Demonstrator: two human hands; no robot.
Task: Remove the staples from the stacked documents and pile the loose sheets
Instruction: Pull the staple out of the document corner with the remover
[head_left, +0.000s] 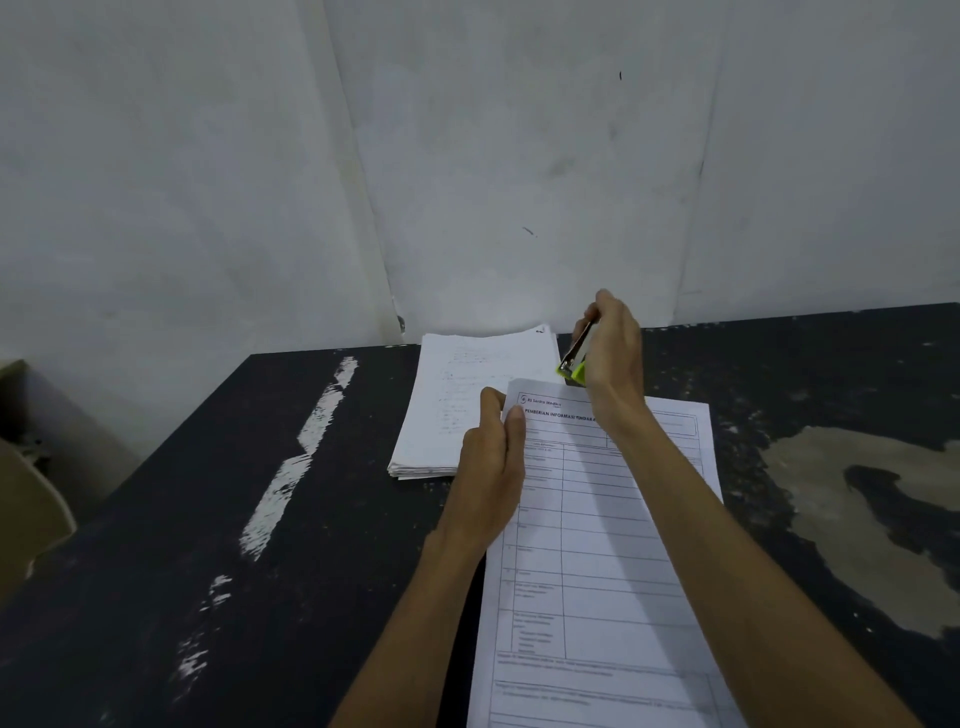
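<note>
One green tool (573, 359) in right hand (616, 364), left hand (489, 467) pinching form (597, 571).

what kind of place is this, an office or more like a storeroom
Likely a plain back room used for paperwork, not a fitted office: a scuffed black table with scraped paint, bare stained white walls, and a printed form with a pile of loose sheets.

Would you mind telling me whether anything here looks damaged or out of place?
The table finish is damaged: a large bare patch on the right and white scrapes on the left. The pile and form lie tidy.
</note>
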